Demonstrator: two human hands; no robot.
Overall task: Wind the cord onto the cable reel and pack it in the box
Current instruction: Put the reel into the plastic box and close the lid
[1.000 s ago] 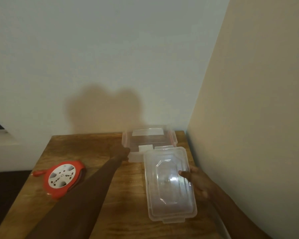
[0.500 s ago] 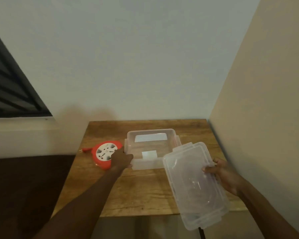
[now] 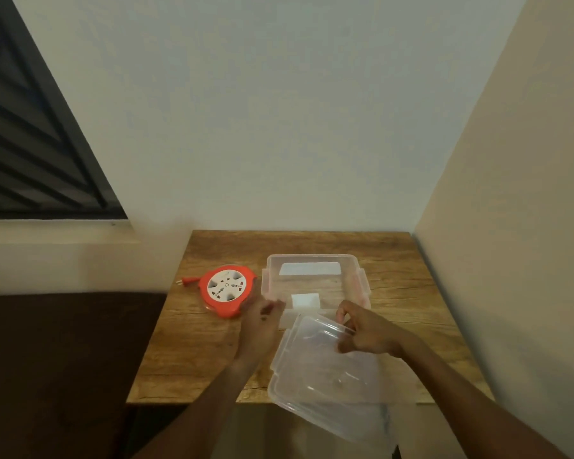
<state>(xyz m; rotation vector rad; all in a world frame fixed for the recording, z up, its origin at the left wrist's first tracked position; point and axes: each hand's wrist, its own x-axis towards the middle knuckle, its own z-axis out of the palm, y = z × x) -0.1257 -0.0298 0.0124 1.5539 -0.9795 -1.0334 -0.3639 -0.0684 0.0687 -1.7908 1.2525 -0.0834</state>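
A red cable reel [image 3: 227, 290] with a white socket face lies flat on the wooden table [image 3: 408, 276], its red plug [image 3: 187, 281] poking out to the left. To its right stands an open clear plastic box [image 3: 314, 260], nothing inside but white labels. My right hand [image 3: 365, 329] grips the far edge of the clear lid [image 3: 328, 379], which is tilted over the table's front edge. My left hand [image 3: 262, 321] hovers between the reel and the box's front left corner, fingers loosely apart, holding nothing.
The table sits in a corner, with a white wall behind and a beige wall [image 3: 511, 226] close on the right. A dark window [image 3: 30, 154] is up at the left. Dark floor lies to the left of the table.
My right hand has brought the lid left and nearer the box's front. My left hand has come off the box's left corner and drawn back slightly. The view has pulled back.
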